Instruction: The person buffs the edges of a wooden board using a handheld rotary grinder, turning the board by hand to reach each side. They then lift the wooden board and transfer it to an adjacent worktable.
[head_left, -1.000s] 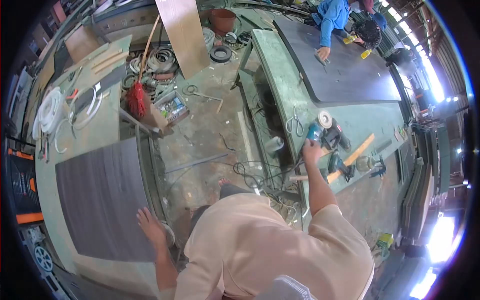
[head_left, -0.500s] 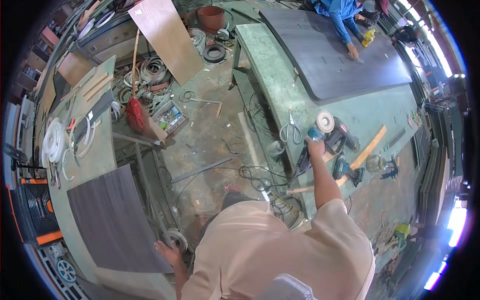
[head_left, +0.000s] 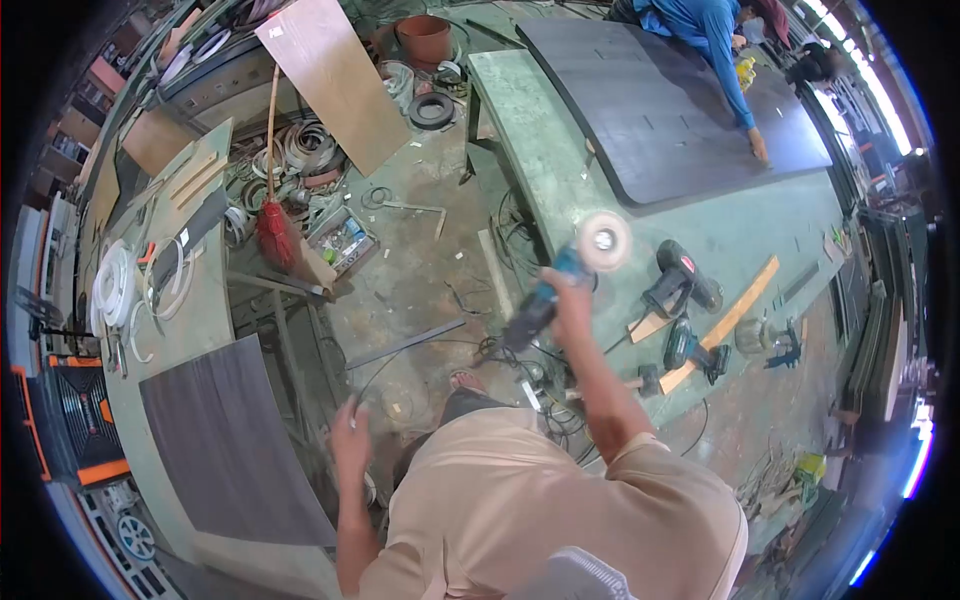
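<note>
Right hand (head_left: 572, 302) grips the grinder (head_left: 532, 318) off the bench (head_left: 515, 95), so it's movable; left hand (head_left: 350, 442) is near the dark panel (head_left: 232, 445), can't tell if it's holding anything.

- Grinder (head_left: 560, 280): 1, in right hand (head_left: 570, 298)
- Pistol-grip tools (head_left: 684, 280) (head_left: 694, 350): 2, right of it
- Dark panels (head_left: 235, 440) (head_left: 665, 110): 2; one left of left hand (head_left: 350, 432), one beyond right
- Red broom (head_left: 276, 238): 1, beyond left
- Bucket (head_left: 423, 42): 1, far ahead
</note>
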